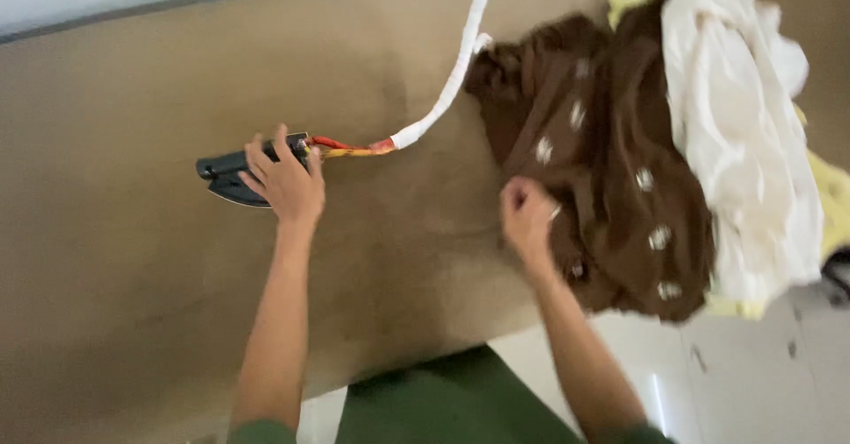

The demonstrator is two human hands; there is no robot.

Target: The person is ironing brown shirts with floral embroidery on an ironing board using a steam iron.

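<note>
My left hand (285, 181) grips the handle of a black clothes iron (232, 177) that rests on a tan-covered table (133, 99). A white cloth-wrapped cord (452, 81) with bare red and yellow wires near the iron runs up and away to the top of the view. My right hand (526, 216) is closed on the edge of a brown garment with white spots (602, 152), which lies crumpled at the table's right side.
A white cloth (744, 125) lies on top of the brown garment, with a yellow cloth (832, 196) under the pile. The table's near edge runs just before my green clothing. A pale tiled floor (761, 382) shows at the lower right.
</note>
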